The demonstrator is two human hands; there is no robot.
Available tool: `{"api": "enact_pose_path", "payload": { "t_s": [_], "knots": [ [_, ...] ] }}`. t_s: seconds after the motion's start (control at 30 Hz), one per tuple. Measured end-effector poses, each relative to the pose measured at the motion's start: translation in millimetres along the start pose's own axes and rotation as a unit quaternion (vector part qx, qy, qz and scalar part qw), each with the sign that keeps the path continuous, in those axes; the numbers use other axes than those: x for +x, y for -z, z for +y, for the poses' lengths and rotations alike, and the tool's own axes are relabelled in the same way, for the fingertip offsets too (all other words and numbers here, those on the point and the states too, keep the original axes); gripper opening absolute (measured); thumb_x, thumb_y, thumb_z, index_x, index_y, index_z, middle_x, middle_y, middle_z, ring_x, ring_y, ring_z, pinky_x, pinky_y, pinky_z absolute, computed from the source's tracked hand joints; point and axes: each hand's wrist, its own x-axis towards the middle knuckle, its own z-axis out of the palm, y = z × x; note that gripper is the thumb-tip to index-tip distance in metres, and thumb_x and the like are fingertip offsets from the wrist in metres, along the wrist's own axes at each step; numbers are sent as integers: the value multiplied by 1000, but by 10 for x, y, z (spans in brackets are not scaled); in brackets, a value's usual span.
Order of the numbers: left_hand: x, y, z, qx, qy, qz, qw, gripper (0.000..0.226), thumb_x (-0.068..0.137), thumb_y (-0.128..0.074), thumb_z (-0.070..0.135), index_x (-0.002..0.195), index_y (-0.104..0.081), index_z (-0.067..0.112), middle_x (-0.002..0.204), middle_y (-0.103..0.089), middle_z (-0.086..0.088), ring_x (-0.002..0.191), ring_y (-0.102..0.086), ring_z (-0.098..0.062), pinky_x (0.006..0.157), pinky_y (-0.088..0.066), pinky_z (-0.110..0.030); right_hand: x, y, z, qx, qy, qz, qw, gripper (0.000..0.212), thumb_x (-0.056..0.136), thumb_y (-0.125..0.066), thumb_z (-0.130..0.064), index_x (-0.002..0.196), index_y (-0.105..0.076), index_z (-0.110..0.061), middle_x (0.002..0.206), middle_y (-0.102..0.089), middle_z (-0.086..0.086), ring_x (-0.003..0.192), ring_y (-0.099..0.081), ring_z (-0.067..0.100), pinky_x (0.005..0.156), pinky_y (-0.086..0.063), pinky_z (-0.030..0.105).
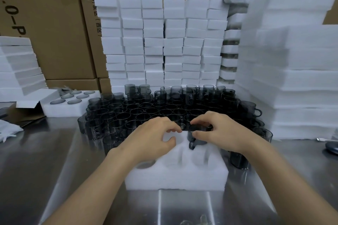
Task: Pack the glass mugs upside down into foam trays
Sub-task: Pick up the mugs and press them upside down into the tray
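Smoky grey glass mug (198, 134) gripped by the right hand (219, 131) over the white foam tray's (175, 175) far-right pocket.
Left hand (151, 137) rests loosely curled and empty on the foam; a tilted entry could jam the handle or chip the rim.

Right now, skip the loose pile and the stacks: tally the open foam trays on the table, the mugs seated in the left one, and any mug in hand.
Open foam trays: 2, the front tray and the left tray
Mugs seated in the left tray: 6
Mug held in the right hand: 1
Total: 9
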Motion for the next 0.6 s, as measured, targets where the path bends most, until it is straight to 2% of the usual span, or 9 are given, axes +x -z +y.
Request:
{"api": "enact_pose_path", "payload": {
  "t_s": [0.07,0.13,0.2,0.27,0.37,0.47,0.53,0.6],
  "knots": [
    [-8,-2,9,1,0,-1,1000,39,95,-56,39,132,-69,40,124,-64,23,119,-56,0,105,-51,-38,-5,-3,18,3,1,-18,1000,25,95,-75,-43,120,-74,-38,101,-67,-17,103,-62,0,93,-51,24],
    [-15,0,13,2,3,-2,1000,39,95,-55,39,132,-69,40,124,-64,24,119,-55,1,105,-50,-37,-3,-18,29,-30,2,-35,999,31,95,-73,-47,126,-73,-39,108,-62,-15,108,-60,3,100,-50,30],
    [-14,-1,8,2,4,-2,1000,37,98,-57,36,132,-68,41,125,-63,24,120,-54,2,106,-50,-37,-3,-20,29,-53,-2,-55,997,33,96,-71,-51,126,-73,-39,110,-61,-15,108,-60,7,101,-51,35],
    [-11,-9,1,2,4,-1,1000,35,100,-59,34,132,-68,41,126,-62,25,120,-53,3,106,-49,-36,-8,-20,30,-65,-1,-59,996,38,95,-71,-53,131,-72,-39,112,-63,-19,109,-61,6,101,-51,34],
    [-6,-20,-8,2,5,3,1000,33,101,-60,35,132,-68,42,126,-62,27,120,-53,4,104,-50,-35,-2,-36,22,-72,1,-38,997,54,92,-73,-57,141,-66,-34,129,-67,-19,123,-61,7,108,-48,31],
    [1,-21,-17,-1,5,6,1000,31,101,-61,34,130,-69,41,124,-62,26,119,-54,5,104,-49,-34,8,-60,29,-84,3,-19,996,51,90,-71,-63,130,-71,-31,119,-67,-12,121,-55,12,104,-51,36],
    [5,-20,-16,-1,3,6,1000,31,101,-61,34,130,-69,41,124,-62,26,119,-54,4,104,-50,-34,10,-61,38,-95,3,-14,995,47,89,-72,-62,124,-72,-31,112,-66,-10,118,-52,12,101,-50,35],
    [6,-23,-10,0,-1,5,1000,32,100,-61,33,130,-69,42,123,-62,26,119,-54,4,103,-50,-34,8,-58,44,-87,-1,-11,996,44,88,-75,-61,120,-73,-32,106,-68,-9,110,-58,10,98,-50,31]
  ]
}}
